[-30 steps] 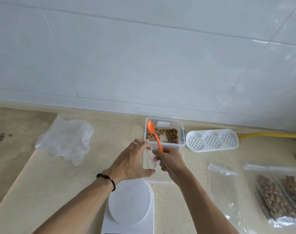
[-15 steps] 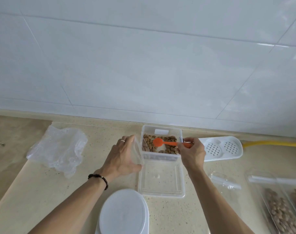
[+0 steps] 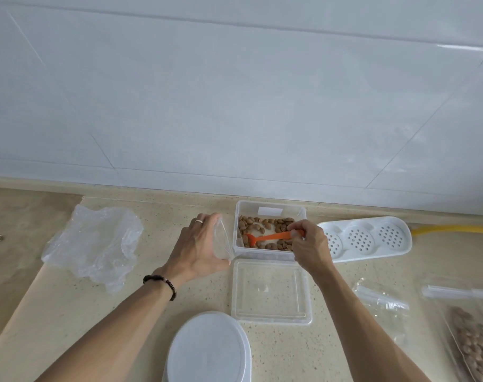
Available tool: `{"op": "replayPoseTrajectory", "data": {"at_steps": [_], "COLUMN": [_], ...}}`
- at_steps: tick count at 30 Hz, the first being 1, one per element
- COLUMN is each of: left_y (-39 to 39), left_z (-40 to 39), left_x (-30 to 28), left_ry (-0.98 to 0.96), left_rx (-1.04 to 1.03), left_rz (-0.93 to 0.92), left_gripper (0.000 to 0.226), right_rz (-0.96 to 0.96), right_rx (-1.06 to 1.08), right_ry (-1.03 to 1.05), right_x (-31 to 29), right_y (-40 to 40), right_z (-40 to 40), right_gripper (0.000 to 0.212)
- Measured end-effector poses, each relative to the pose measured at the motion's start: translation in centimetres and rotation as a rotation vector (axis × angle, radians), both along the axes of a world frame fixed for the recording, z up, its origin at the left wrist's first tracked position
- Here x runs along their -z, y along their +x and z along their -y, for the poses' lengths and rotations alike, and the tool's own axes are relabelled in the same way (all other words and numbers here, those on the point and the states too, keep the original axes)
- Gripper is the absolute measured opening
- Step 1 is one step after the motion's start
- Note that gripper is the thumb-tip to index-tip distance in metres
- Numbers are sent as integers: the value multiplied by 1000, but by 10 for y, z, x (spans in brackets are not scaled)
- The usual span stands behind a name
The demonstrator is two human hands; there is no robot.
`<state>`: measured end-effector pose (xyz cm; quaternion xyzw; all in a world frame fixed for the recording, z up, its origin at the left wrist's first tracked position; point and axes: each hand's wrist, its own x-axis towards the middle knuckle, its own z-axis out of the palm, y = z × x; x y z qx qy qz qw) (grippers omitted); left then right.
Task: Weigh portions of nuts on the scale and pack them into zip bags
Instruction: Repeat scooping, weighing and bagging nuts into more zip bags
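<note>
White tiled wall is filling the upper view, and below it a speckled beige counter (image 3: 69,312) is carrying everything. Against the wall a clear container (image 3: 270,209) is sitting open with a thin layer of nuts (image 3: 251,221) in it, its lid (image 3: 270,292) lying flat just in front.

The person's right hand (image 3: 310,248) is pinching the handle of an orange spoon (image 3: 273,237), fingers curled round the right end. The spoon's long axis is lying left to right across the container, bowl pointing left and dipping into the nuts.

The left hand (image 3: 199,246) is holding a small clear zip bag (image 3: 223,241) just beside the container's left wall, thumb and fingers gripping it with its mouth apparently turned toward the spoon. So the bag is waiting directly beyond the spoon's bowl, a short sweep leftward over the wall.

The white scale (image 3: 210,348) is standing nearer the person, with nothing on its platform. Filled bags (image 3: 472,343) are lying at far right, beside a white perforated tray (image 3: 364,238); crumpled plastic (image 3: 94,244) is lying at left.
</note>
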<state>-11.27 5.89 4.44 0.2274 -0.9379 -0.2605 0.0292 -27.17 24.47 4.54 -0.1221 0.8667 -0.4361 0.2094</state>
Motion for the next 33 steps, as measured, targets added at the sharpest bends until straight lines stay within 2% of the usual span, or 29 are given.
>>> {"op": "replayPoseTrajectory", "data": {"at_steps": [10, 19, 26, 29, 33], "left_y": [-3, -23, -45, -51, -54], "left_z": [0, -5, -12, -14, -15], "left_x": [-4, -9, -15, -17, -23], "left_ry": [-10, -39, -58, -19, 59], "left_rx": [2, 31, 40, 41, 46], "left_rz": [31, 33, 100, 97, 56], "left_gripper": [93, 91, 101, 96, 103], "right_rz": [195, 242, 147, 82, -61], "right_rx": [224, 335, 339, 261, 85], "right_ry": [-142, -265, -340, -328, -239], "right_x": [3, -6, -47, -67, -80], "right_y": [0, -11, -27, -27, -13], "right_z": [-9, -28, -42, -39, -23], "right_gripper": [20, 20, 18, 19, 20]}}
